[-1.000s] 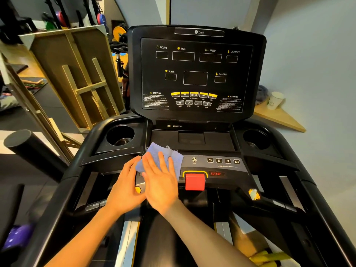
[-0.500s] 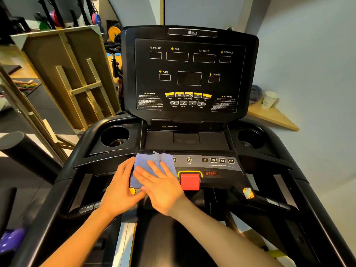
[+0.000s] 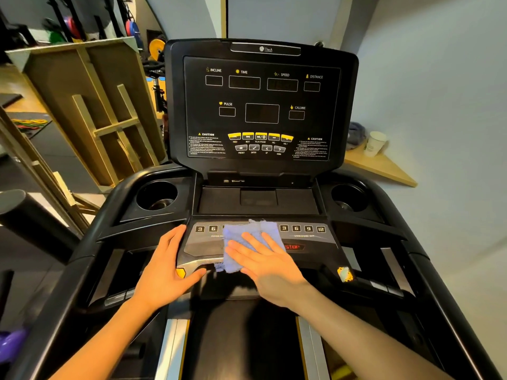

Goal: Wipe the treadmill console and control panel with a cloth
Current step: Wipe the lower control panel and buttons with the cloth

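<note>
1. Right hand (image 3: 270, 266) flat, fingers spread, pressing blue cloth (image 3: 248, 244) onto middle of control panel (image 3: 315, 242); not clenched around it.
2. Cloth covers panel centre, between the left 3/6 keys and the right 3/6/9/12 keys, just left of the red STOP label (image 3: 292, 246).
3. Left hand (image 3: 167, 267) open, resting on panel's left edge, grasping nothing.
4. Console (image 3: 260, 105) upright behind, displays dark.

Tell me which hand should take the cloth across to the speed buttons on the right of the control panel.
Right. The right hand already lies flat on the blue cloth, just left of the speed buttons. The left hand rests on the control panel at its left edge, off the cloth.
</note>
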Tool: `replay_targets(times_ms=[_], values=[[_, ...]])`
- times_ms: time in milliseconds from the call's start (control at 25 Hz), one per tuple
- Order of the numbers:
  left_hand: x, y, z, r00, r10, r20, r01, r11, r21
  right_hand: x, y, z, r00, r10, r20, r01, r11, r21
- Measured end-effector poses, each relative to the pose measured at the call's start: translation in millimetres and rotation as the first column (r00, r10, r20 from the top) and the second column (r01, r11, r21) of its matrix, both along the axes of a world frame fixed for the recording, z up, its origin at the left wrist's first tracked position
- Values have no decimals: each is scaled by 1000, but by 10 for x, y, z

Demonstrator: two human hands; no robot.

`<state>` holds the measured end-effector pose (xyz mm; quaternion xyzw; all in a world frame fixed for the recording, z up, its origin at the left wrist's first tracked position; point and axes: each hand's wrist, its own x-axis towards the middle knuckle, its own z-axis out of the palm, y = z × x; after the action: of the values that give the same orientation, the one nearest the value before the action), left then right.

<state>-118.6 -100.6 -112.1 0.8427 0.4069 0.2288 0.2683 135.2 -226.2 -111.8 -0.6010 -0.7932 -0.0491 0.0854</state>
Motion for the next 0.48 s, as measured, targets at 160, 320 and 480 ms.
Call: replay_targets(times_ms=[160,320,480], values=[[6,-8,18,1000,4,-13,-4,1000,0,299,-206,14,994,-102,45,102,995,-5],[15,-20,27,1000,12,-17,-12,1000,-7,604,-452,-17,986,-162,32,163,987,-4],[18,-27,32,1000,6,-22,-6,1000,-2,834,-675,-26,975,-210,70,208,978,36]])
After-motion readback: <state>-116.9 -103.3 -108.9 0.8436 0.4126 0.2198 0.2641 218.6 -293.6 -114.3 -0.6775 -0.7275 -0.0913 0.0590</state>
